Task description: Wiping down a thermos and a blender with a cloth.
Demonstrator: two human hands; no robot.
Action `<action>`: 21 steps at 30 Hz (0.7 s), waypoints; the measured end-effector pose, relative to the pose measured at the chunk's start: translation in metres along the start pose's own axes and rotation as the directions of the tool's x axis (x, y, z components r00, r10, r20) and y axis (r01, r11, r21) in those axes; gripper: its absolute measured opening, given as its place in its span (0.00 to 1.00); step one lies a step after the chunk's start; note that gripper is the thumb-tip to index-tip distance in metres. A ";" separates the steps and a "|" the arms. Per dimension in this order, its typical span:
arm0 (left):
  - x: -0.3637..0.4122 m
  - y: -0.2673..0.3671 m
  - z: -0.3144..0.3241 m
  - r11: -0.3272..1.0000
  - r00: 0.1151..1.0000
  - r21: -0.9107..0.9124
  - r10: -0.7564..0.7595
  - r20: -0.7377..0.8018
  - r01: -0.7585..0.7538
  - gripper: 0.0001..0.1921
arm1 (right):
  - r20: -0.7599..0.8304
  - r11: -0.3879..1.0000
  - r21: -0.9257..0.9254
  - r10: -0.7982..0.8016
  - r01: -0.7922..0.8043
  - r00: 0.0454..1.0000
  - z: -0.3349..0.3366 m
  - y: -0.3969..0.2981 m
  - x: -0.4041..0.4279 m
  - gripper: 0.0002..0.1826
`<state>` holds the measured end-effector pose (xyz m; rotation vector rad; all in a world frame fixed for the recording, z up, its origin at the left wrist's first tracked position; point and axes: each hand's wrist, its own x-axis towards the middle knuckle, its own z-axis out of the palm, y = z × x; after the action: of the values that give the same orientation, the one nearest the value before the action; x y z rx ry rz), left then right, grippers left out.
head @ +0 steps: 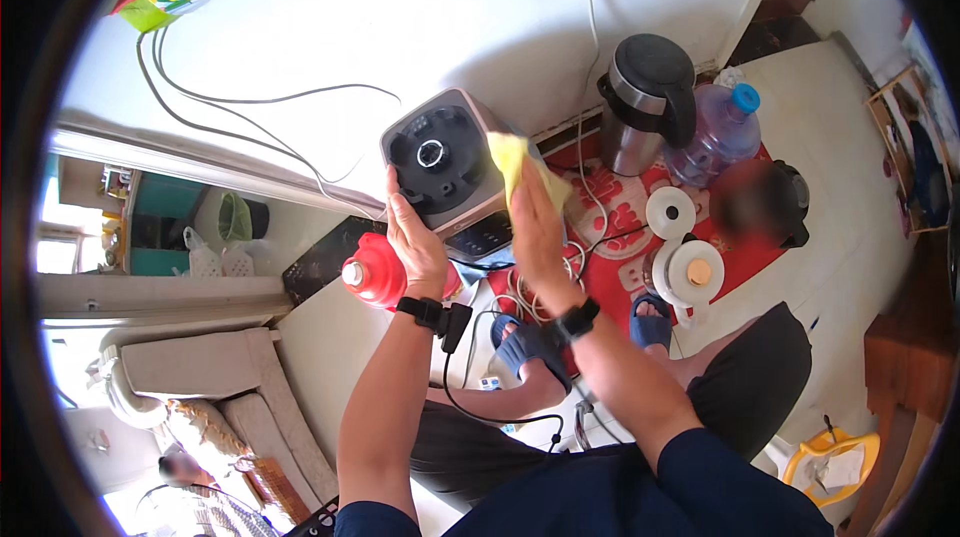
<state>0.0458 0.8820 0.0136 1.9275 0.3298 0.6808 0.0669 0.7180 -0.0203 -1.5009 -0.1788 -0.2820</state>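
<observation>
A blender motor base (450, 154) with a dark round socket and a front control panel (480, 235) stands close to the white wall. Its left side is held by my left hand (415, 244), the thumb lying along the top edge. My right hand (536, 229) presses a yellow cloth (508, 154) flat against the base's right side. The cloth hides part of that side. Behind my left wrist, a red container (375, 274) with a silvery cap sits on the floor.
On the red mat (615, 218) stand a steel vacuum jug (630, 128), a blue-capped water bottle (712, 135) and a white-lidded pot (686, 274). A white lid (670, 213) lies beside them. Coiled white cable (529, 297) lies near my slippered feet. Another person (195, 496) is at lower left.
</observation>
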 end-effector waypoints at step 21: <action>-0.005 0.003 0.006 0.995 0.997 -0.103 -0.018 -0.077 0.010 0.29 | 0.191 0.988 0.002 0.152 -0.155 0.970 -0.005 -0.056 0.057 0.28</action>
<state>0.0453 0.8739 0.0131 1.8026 0.3500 0.7509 0.1043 0.7063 0.0488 -1.5157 -0.2153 -0.0115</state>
